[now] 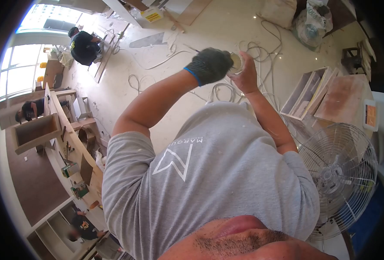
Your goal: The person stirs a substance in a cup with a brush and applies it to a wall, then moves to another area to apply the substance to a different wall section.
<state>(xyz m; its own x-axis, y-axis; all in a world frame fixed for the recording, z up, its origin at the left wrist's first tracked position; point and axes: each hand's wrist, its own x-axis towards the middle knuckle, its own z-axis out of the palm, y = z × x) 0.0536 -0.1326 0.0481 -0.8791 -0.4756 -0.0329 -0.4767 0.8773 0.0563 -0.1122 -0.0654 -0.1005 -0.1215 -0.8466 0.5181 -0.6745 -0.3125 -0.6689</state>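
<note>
We see both hands raised in front of the chest, meeting on one small round object [235, 62], pale, metallic-looking, what it is we can't tell. Left hand [210, 65] wears a dark knit glove with a blue cuff, grip clenched around the near side of the object. Right hand [245, 71] is bare, fingers wrapped on the far side, grasping the same object. Object sits between the two hands, held in the air above the pale floor [213, 30], well off any surface. Loose white cables [261, 47] lie coiled on the floor just beyond the hands. A metal-caged fan [337, 177] stands at the right, an open wooden box frame [309, 92] beside a board further back. Other people at left: one crouched [84, 45] on the floor, others near a long wooden surface [72, 138].
</note>
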